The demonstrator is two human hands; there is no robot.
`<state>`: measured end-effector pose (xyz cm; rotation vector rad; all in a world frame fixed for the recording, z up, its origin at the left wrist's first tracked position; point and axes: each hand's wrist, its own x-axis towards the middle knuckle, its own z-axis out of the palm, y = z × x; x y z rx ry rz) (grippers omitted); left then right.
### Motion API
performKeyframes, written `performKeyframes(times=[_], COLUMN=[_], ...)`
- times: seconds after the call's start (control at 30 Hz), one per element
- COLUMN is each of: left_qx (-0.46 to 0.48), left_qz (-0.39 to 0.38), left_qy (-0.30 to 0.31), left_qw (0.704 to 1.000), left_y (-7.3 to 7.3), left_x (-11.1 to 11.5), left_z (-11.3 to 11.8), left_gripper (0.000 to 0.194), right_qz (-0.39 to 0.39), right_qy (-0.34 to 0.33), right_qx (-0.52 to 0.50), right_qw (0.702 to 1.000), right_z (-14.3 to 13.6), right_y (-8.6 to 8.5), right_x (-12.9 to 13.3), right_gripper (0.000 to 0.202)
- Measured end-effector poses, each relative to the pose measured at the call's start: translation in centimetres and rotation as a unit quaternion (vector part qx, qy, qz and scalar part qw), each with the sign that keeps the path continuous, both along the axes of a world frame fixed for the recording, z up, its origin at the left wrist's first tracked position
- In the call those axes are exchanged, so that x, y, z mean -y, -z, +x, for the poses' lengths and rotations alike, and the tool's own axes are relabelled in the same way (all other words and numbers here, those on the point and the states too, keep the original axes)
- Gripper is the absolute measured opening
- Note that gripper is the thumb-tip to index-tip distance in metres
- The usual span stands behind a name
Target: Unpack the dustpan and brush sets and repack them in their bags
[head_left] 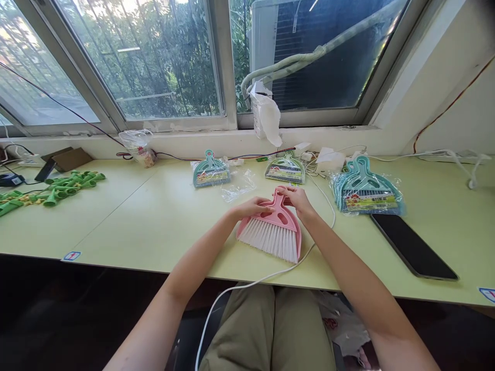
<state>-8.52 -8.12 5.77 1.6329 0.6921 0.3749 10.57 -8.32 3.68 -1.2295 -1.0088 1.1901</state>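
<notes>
A pink hand brush with white bristles [268, 238] lies against a pink dustpan [298, 234], whose rim shows around it, near the table's front edge. The bristles point toward me. My left hand [253, 207] grips the set's left shoulder, thumb on top. At the handle end, my right hand [293, 198] pinches the handle between thumb and fingers. Behind them lie a wrapped teal brush set [211, 171] and a wrapped green brush set [285, 169]. To the right is a stack of wrapped teal brush sets [367, 188].
Crumpled clear plastic [240, 186] lies behind my left hand. A white cable [263, 280] crosses the table and hangs over its edge. A black phone [413, 246] lies at right. Green tube-like pieces [58, 189] and a cardboard box [71, 158] are at far left.
</notes>
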Motion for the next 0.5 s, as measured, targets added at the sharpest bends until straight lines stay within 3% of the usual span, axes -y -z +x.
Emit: performKeyframes(times=[0.3, 0.5], left_qx=[-0.027, -0.022], left_qz=[0.009, 0.013], left_qy=[-0.016, -0.017], left_qw=[0.999, 1.000], left_y=[0.0, 0.4], left_x=[-0.3, -0.6], left_z=[-0.2, -0.4], left_gripper=[0.045, 0.044], right_qz=[0.008, -0.031], right_qy=[0.002, -0.090], right_qx=[-0.006, -0.010], right_qw=[1.000, 0.995], right_z=[-0.4, 0.8], right_y=[0.1, -0.1], right_x=[0.3, -0.1], right_gripper=[0.012, 0.023])
